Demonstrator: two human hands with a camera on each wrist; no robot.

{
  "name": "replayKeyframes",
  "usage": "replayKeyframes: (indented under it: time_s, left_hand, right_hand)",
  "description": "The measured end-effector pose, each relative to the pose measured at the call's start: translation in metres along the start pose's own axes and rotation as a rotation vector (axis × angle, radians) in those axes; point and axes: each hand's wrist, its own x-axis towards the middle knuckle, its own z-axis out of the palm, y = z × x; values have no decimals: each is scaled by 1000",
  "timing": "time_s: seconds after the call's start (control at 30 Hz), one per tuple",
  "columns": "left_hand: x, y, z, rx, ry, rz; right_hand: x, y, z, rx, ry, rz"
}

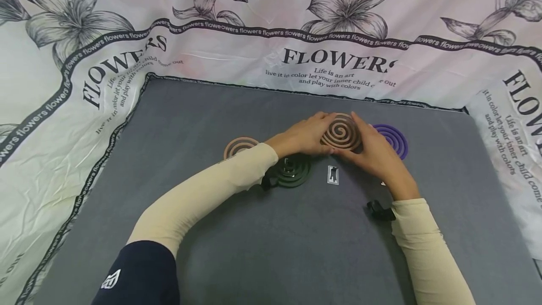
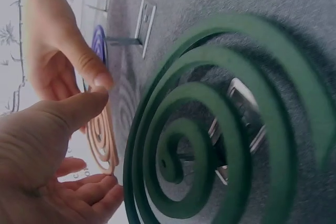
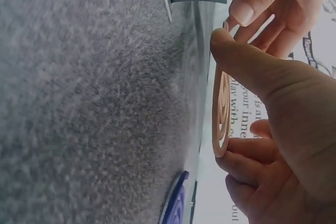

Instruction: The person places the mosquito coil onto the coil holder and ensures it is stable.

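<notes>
Both hands hold a light brown mosquito coil (image 1: 340, 132) by its edges, its spiral facing up in the head view. My left hand (image 1: 306, 136) grips its left side with thumb and fingers. On the opposite side, my right hand (image 1: 374, 153) has its thumb near the front edge and its fingers at the far edge. The right wrist view shows the coil (image 3: 222, 111) edge-on, raised above the table. Beneath it, nearer the body, a small metal coil stand (image 1: 333, 175) lies on the table with its prong bent up.
Close to the left wrist, a green mosquito coil (image 2: 239, 22) sits over another metal stand (image 2: 242, 94). A purple coil (image 1: 400, 142) lies beyond the right hand, and an orange-tan coil (image 1: 230, 145) is partly covered by the left sleeve. Printed flower cloth (image 1: 237, 55) borders the grey table.
</notes>
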Motion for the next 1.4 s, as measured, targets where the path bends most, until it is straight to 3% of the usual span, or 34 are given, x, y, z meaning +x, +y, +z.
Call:
replayKeyframes:
  time_s: [0.27, 0.5, 1.17, 1.4]
  left_hand:
    - [-13, 1, 4, 4, 88, 28]
    - [-21, 4, 8, -24, 160, 64]
    - [-51, 15, 21, 38, 261, 135]
    - [-57, 16, 25, 15, 267, 151]
  right_hand:
    - [-13, -8, -6, -11, 39, -57]
    - [-25, -19, -12, -36, 67, -56]
    - [-55, -34, -12, -62, 92, -94]
    - [-66, -35, -10, -75, 94, -85]
